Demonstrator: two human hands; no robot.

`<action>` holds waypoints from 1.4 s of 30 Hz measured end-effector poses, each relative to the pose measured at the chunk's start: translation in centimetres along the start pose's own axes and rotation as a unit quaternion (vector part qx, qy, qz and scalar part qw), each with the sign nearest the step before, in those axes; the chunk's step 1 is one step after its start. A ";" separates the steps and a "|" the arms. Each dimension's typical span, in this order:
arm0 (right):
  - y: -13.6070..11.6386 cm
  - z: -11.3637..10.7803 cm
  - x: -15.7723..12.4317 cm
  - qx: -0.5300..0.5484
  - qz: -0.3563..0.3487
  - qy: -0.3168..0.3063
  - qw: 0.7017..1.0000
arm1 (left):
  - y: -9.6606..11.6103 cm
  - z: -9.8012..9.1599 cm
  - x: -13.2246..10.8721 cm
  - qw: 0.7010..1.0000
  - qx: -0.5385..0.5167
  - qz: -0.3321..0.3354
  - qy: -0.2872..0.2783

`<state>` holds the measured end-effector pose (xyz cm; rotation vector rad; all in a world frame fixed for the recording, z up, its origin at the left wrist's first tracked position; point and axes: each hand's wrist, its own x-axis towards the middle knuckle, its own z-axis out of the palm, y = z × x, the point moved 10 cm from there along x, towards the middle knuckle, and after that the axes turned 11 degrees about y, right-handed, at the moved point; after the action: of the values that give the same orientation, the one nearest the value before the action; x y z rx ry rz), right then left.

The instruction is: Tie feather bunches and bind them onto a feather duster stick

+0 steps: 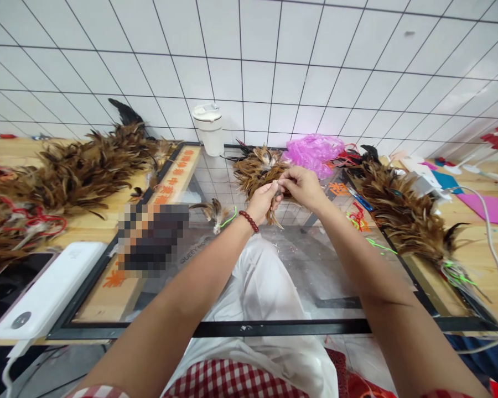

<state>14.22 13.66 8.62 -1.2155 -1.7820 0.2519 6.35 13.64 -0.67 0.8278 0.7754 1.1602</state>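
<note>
Above the glass tabletop (315, 260), my left hand (264, 203), with a dark red bead bracelet (249, 221) on its wrist, is closed around a small bunch of brown feathers (274, 219). Feather tips poke out below its fingers. My right hand (302, 185) is closed in a pinch beside the left fingertips; what it grips is too small to make out. Just behind the hands lies a pile of brown feathers (253, 168). To the left, a small feather tuft (213, 213) with a bright green cord (229, 218) rests on the glass.
A white lidded cup (209, 130) and a crumpled pink plastic bag (313, 152) stand along the tiled wall. Long feather bundles (95, 171) lie left, another feather bundle (406, 207) right. A white power bank (52, 290), blue cutter (360, 199) and white cable (492, 232) sit around the edges.
</note>
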 end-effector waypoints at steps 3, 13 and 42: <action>1.3 -0.1 0.0 0.049 0.056 0.017 0.997 | 0.2 0.2 -0.1 1.000 -0.005 0.007 -0.011; 2.2 1.7 -0.8 0.237 0.159 -0.116 0.951 | 0.1 0.8 -0.6 0.999 0.008 -0.004 -0.035; 1.9 0.6 -1.8 -0.106 0.058 -0.258 0.959 | 0.6 -1.2 0.2 0.990 -0.131 -0.041 0.045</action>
<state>15.05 13.34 6.13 -1.5081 -2.2296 0.4916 5.06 14.14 -0.72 0.5236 0.7064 1.2019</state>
